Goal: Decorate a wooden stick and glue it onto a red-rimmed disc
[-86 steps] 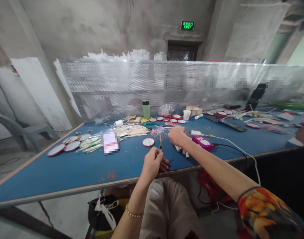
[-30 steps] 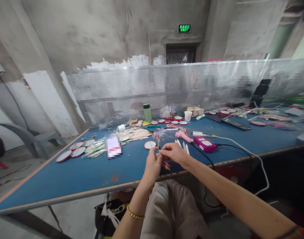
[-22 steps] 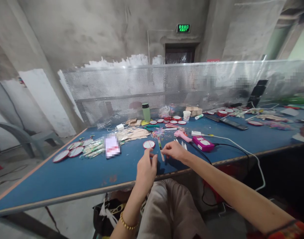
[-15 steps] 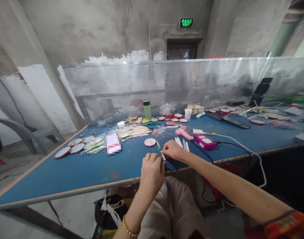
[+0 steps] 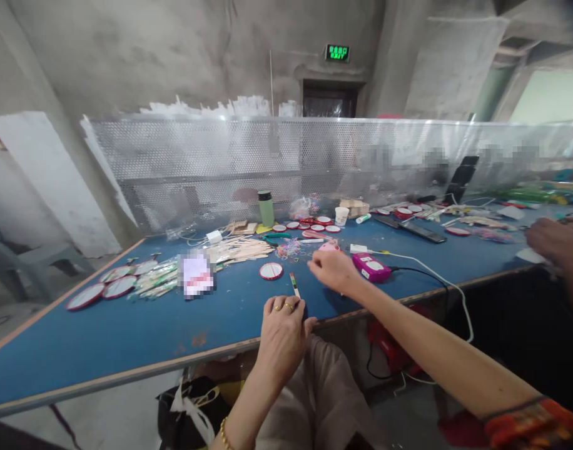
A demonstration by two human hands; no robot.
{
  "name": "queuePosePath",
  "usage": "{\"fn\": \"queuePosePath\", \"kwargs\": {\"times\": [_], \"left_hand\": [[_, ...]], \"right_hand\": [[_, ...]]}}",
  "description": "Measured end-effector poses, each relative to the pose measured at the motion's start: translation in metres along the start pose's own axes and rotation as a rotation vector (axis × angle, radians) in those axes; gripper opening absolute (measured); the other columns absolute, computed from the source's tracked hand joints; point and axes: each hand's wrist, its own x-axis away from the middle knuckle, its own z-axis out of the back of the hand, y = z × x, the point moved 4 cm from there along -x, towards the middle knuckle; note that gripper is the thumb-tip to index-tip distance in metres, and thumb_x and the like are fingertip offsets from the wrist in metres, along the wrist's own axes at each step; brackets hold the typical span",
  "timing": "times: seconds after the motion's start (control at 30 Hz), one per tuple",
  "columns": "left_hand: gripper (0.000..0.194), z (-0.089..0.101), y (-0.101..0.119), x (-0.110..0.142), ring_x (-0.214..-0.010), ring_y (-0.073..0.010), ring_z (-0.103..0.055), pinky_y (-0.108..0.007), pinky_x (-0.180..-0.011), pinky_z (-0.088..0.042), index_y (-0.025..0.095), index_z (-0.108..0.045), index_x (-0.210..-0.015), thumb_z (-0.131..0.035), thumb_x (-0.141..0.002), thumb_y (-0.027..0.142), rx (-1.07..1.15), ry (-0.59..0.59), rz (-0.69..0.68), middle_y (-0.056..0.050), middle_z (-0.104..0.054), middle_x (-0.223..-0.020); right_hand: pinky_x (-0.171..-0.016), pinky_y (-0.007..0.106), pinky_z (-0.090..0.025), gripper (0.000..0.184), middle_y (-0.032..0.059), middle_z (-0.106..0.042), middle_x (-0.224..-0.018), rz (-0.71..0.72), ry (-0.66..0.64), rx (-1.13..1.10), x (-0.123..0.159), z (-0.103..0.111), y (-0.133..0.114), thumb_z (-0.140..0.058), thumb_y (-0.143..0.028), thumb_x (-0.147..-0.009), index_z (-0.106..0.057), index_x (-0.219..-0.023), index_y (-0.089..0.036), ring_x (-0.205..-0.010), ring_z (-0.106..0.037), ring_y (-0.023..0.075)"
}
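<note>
My left hand (image 5: 283,328) is at the table's front edge, fingers curled together. From its fingertips a small flat wooden stick (image 5: 294,285) with a green and dark patterned end points away from me. My right hand (image 5: 334,270) is a little to the right, above the table, fingers bent inward; anything inside them is hidden. Just behind it shows part of a pink glue gun (image 5: 330,247), mostly covered by the hand. A round white disc with a red rim (image 5: 271,270) lies flat beyond my left hand.
Wooden sticks (image 5: 246,248), small coloured bands (image 5: 291,248) and more red-rimmed discs (image 5: 119,287) lie about. A purple box (image 5: 371,267) with cables sits right of my hand. A green bottle (image 5: 266,211) and paper cup (image 5: 341,216) stand near the mesh panel. Another person's hand (image 5: 547,240) is at far right.
My right hand has let go of the wooden stick and moved right, toward the glue gun. My left hand stays at the stick. The view has turned right; another person's hand now shows.
</note>
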Motion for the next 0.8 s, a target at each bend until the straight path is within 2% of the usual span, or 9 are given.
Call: {"fn": "queuePosePath", "kwargs": {"times": [0.03, 0.1, 0.17, 0.23, 0.33, 0.43, 0.53, 0.8], "left_hand": [[0.014, 0.000, 0.000, 0.000, -0.101, -0.0252, -0.058, -0.045, -0.094, -0.044, 0.017, -0.066, -0.099, -0.062, -0.089, 0.027, 0.001, -0.005, -0.006, -0.007, -0.069, -0.108], [0.017, -0.001, -0.001, 0.001, -0.104, -0.0253, -0.058, -0.046, -0.098, -0.043, 0.017, -0.065, -0.103, -0.062, -0.089, 0.027, 0.003, -0.006, -0.018, -0.007, -0.069, -0.110], [0.023, -0.004, -0.002, 0.002, -0.107, -0.0259, -0.058, -0.047, -0.101, -0.041, 0.016, -0.064, -0.109, -0.062, -0.089, 0.027, -0.007, 0.005, -0.025, -0.008, -0.069, -0.114], [0.028, -0.006, -0.003, 0.003, -0.110, -0.0267, -0.057, -0.049, -0.104, -0.039, 0.016, -0.062, -0.114, -0.062, -0.089, 0.028, -0.020, 0.019, -0.026, -0.008, -0.068, -0.117], [0.031, -0.009, -0.005, 0.005, -0.112, -0.0273, -0.058, -0.049, -0.105, -0.039, 0.017, -0.062, -0.116, -0.064, -0.088, 0.028, -0.026, 0.030, -0.026, -0.008, -0.069, -0.118], [0.032, -0.009, -0.005, 0.006, -0.112, -0.0271, -0.058, -0.050, -0.104, -0.039, 0.018, -0.061, -0.117, -0.066, -0.086, 0.026, -0.021, 0.048, -0.034, -0.009, -0.069, -0.118], [0.034, -0.008, -0.005, 0.007, -0.112, -0.0268, -0.059, -0.050, -0.103, -0.040, 0.018, -0.061, -0.118, -0.067, -0.085, 0.024, -0.015, 0.063, -0.038, -0.009, -0.069, -0.117], [0.036, -0.009, -0.005, 0.008, -0.112, -0.0269, -0.058, -0.050, -0.103, -0.039, 0.018, -0.060, -0.119, -0.068, -0.084, 0.023, -0.013, 0.083, -0.047, -0.009, -0.068, -0.118]], "right_hand": [[-0.071, 0.029, -0.043, 0.038, 0.0104, -0.076, -0.098, -0.048, 0.043, 0.049, -0.007, 0.007, 0.014, -0.038, -0.035, -0.097, -0.073, -0.100, -0.021, -0.093, -0.070, 0.0245], [-0.073, 0.030, -0.043, 0.040, 0.0118, -0.074, -0.106, -0.102, 0.045, 0.151, -0.021, 0.015, 0.042, -0.036, -0.037, -0.098, -0.072, -0.107, -0.020, -0.099, -0.068, 0.0255], [-0.079, 0.032, -0.041, 0.041, 0.0145, -0.074, -0.108, -0.112, 0.000, 0.252, -0.034, 0.013, 0.061, -0.035, -0.031, -0.098, -0.073, -0.107, -0.017, -0.103, -0.066, 0.0268], [-0.085, 0.035, -0.039, 0.039, 0.0177, -0.073, -0.109, -0.098, -0.024, 0.287, -0.043, 0.004, 0.071, -0.039, -0.030, -0.096, -0.074, -0.104, -0.014, -0.108, -0.063, 0.0294], [-0.090, 0.039, -0.036, 0.040, 0.0203, -0.070, -0.114, -0.070, -0.051, 0.311, -0.048, -0.016, 0.071, -0.040, -0.030, -0.096, -0.073, -0.107, -0.012, -0.114, -0.058, 0.0318], [-0.091, 0.040, -0.033, 0.037, 0.0211, -0.070, -0.115, -0.061, -0.069, 0.318, -0.049, -0.029, 0.068, -0.041, -0.023, -0.094, -0.072, -0.110, -0.011, -0.116, -0.056, 0.0322], [-0.091, 0.039, -0.033, 0.036, 0.0206, -0.069, -0.116, -0.069, -0.080, 0.322, -0.052, -0.034, 0.068, -0.043, -0.020, -0.091, -0.071, -0.113, -0.013, -0.117, -0.054, 0.0318], [-0.090, 0.041, -0.036, 0.038, 0.0193, -0.067, -0.122, -0.124, -0.120, 0.322, -0.067, -0.037, 0.072, -0.051, -0.030, -0.087, -0.068, -0.117, -0.015, -0.116, -0.057, 0.0329]]}}
